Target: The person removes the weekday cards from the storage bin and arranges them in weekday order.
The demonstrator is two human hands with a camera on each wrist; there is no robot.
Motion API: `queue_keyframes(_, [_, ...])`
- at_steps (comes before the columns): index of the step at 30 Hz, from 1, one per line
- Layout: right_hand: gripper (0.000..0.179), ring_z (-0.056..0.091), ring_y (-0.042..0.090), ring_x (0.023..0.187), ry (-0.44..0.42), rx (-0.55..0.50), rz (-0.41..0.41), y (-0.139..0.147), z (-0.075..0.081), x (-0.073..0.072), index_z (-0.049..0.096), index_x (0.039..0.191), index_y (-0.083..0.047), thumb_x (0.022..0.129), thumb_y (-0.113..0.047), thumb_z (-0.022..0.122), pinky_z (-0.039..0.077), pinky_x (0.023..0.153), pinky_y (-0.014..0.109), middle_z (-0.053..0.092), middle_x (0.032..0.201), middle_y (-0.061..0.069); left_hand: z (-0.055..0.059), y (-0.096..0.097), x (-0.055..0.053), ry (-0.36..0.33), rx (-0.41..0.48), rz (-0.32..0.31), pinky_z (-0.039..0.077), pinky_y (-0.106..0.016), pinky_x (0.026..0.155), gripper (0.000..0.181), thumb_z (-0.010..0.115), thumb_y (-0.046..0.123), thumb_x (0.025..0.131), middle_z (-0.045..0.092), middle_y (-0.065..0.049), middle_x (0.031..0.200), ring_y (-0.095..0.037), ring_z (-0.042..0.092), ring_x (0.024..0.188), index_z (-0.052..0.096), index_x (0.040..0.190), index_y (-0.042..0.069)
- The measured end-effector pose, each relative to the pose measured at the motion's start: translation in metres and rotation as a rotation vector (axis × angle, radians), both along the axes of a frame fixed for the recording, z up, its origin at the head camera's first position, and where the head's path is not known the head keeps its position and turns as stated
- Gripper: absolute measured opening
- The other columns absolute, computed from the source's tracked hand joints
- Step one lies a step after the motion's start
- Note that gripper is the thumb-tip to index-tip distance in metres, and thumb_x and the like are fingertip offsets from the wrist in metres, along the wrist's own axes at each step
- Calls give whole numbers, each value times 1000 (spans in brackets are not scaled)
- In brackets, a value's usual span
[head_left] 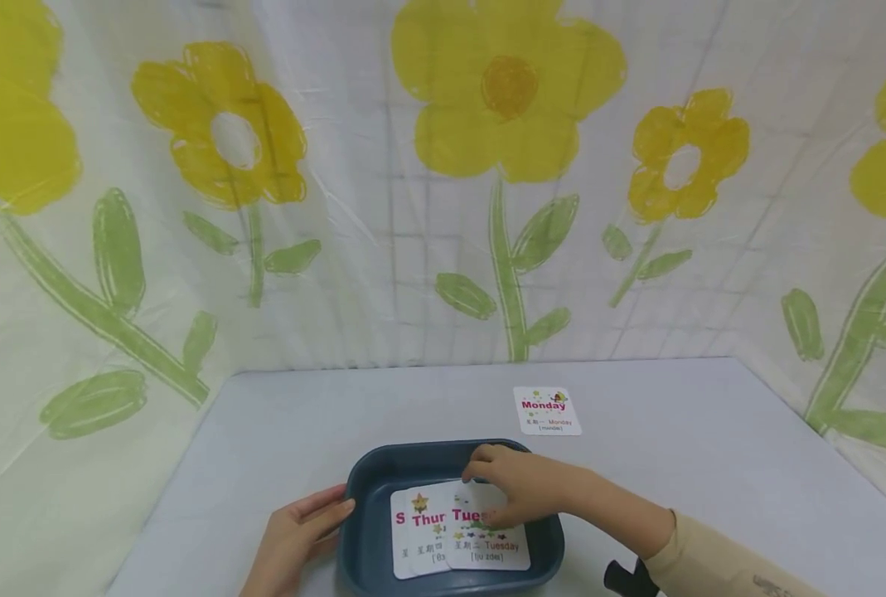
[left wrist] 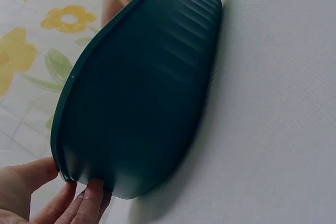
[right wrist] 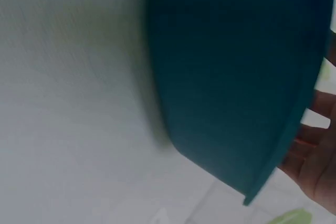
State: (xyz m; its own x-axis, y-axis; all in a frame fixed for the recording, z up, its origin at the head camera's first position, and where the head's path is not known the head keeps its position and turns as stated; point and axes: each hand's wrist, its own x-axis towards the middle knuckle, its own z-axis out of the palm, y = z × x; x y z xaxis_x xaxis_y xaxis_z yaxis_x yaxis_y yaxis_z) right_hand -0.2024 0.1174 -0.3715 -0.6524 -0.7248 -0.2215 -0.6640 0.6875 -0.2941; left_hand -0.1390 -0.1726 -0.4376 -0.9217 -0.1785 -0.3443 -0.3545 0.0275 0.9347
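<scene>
A dark blue-green plastic tray (head_left: 353, 543) stands at the table's near side. My left hand (head_left: 297, 539) grips its left end, thumb at the rim and fingers against the outer wall, as the left wrist view shows. Inside, overlapping cards lie face up: a Tuesday card (head_left: 487, 551) on top, a card reading "Thur" (head_left: 428, 531) partly beneath, and one starting with "S" (head_left: 400, 539) at the left. My right hand (head_left: 525, 485) reaches over the far right rim, its bent fingers spread at the Tuesday card's upper part. The tray wall hides the fingertips in the right wrist view.
A Monday card (head_left: 547, 411) lies face up on the pale table (head_left: 301, 414), behind the tray and to its right. A flower-printed curtain (head_left: 353, 249) surrounds the table's back and sides. A small black object (head_left: 625, 578) shows under the right forearm.
</scene>
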Motion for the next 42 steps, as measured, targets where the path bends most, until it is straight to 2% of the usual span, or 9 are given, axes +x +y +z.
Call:
queue_keyframes(5, [53,50,15,109,1,33,-18,-5,-12,6,54,124,-25,76,-42,72,51,89,34,48,129,0,-2,-1,0,-11,-13,-15,54,-43,81,67,73,38,77,60,-21,118,-26,64,98,54,124,-6])
queue_keyframes(13, [65,47,18,115,53,60,12,-7,-26,8,49,129,-28,72,-49,74,51,88,36,45,133,2,2,0,1,-4,-27,-20,54,-43,81,65,72,36,78,59,-22,120,-29,62,102,53,124,-6])
queue_keyframes(21, [68,49,16,112,66,57,46,-8,-32,7,48,129,-25,72,-53,72,52,86,34,47,130,1,3,0,2,3,-24,-22,54,-43,81,64,72,36,78,59,-22,120,-27,63,100,54,123,-6])
queue_keyframes(34, [84,48,20,117,74,25,47,-10,-42,12,45,132,-22,64,-63,72,48,93,41,46,133,2,1,1,1,-6,-53,-33,54,-44,81,66,72,38,78,58,-21,122,-31,60,105,54,124,-5])
queue_keyframes(42, [86,48,19,116,90,19,68,-9,-42,13,44,132,-20,62,-60,75,49,92,39,46,132,3,0,0,1,0,-60,-37,54,-43,80,66,71,39,78,58,-21,122,-31,61,105,54,124,-5])
